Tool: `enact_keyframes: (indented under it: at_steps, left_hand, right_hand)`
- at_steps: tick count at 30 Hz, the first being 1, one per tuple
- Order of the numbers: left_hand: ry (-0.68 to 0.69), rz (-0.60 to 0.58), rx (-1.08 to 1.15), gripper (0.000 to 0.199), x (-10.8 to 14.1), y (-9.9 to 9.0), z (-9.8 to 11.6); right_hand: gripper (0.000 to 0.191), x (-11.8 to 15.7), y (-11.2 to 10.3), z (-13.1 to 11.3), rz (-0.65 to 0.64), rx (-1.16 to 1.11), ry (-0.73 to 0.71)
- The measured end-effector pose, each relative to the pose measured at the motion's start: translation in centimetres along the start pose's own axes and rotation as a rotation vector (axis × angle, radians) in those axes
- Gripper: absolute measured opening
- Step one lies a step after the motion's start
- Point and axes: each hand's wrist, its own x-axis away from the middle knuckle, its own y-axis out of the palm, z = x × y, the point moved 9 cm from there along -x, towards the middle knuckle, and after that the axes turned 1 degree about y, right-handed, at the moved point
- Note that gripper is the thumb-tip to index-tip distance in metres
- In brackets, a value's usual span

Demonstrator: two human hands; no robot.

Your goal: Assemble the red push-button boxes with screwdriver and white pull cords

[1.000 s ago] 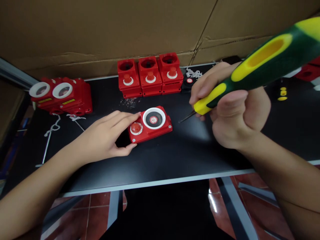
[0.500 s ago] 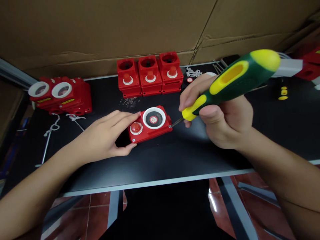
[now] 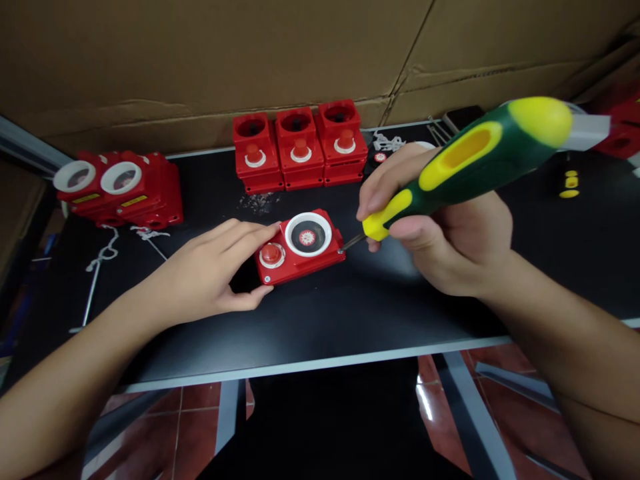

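Observation:
A red box with a white ring and a small red dome [image 3: 320,261] lies on the black table [image 3: 310,333] in front of me. My left hand [image 3: 220,267] grips its left end, thumb on the near side and fingers on the far side. In my right hand [image 3: 445,247] is a green and yellow screwdriver [image 3: 465,160], its handle tilted up to the right. The screwdriver's tip meets a screw at the box's right near corner. Another screw [image 3: 267,279] shows at the left near corner.
Behind stand three red boxes with red domes [image 3: 301,150]. Two red units with white rings [image 3: 123,190] are at the left, near a metal rod with white string [image 3: 93,287]. Dark crumbs [image 3: 260,202] lie behind the held box. A yellow and black tool [image 3: 570,183] is at the right.
The screwdriver handle and my right hand have shifted slightly to the right, while the tip stays at the same corner. My left hand and the box look nearly unchanged.

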Motion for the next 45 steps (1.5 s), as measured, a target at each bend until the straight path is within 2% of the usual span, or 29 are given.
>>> enact_keyframes:
  at_steps: [3,5,10,14,16,20,26,32,38,45]
  left_hand:
    - [0.005,-0.003,-0.010,0.071,0.0,0.1,0.1]
    - [-0.001,-0.008,-0.015,0.071,-0.1,0.1,0.1]
    - [-0.012,-0.012,-0.010,0.069,-0.1,-0.1,0.2]
    - [0.003,-0.004,-0.024,0.069,0.0,-0.1,0.2]
    - [-0.006,-0.001,-0.027,0.069,0.1,-0.1,0.0]
    - [-0.041,-0.017,-0.004,0.069,0.1,0.0,-0.2]
    - [-0.026,-0.007,0.024,0.071,-0.1,-0.2,0.1]
    - [-0.043,-0.021,0.014,0.070,-0.1,-0.1,-0.1]
    - [-0.048,-0.017,0.014,0.071,-0.1,-0.1,-0.1]
    - [-0.058,-0.026,0.025,0.070,-0.2,-0.1,-0.1]
  right_hand:
    - [0.025,-0.1,0.1,0.7,-0.042,0.001,0.089]
    - [0.028,0.0,0.1,1.1,-0.047,-0.077,0.152]
    - [0.055,0.2,0.0,1.3,-0.049,-0.230,0.268]
    - [0.039,0.7,0.0,1.5,-0.056,-0.220,0.359]
    - [0.039,0.8,0.1,1.7,-0.071,-0.214,0.390]
    - [0.041,0.6,0.3,1.4,-0.089,-0.224,0.347]
    - [0.029,0.0,-0.7,0.1,0.061,-0.212,0.135]
    - [0.035,0.7,0.1,1.3,-0.014,-0.216,0.169]
    - [0.049,0.9,0.4,2.6,-0.020,-0.266,0.333]
    - [0.047,0.9,0.4,2.2,-0.026,-0.247,0.275]
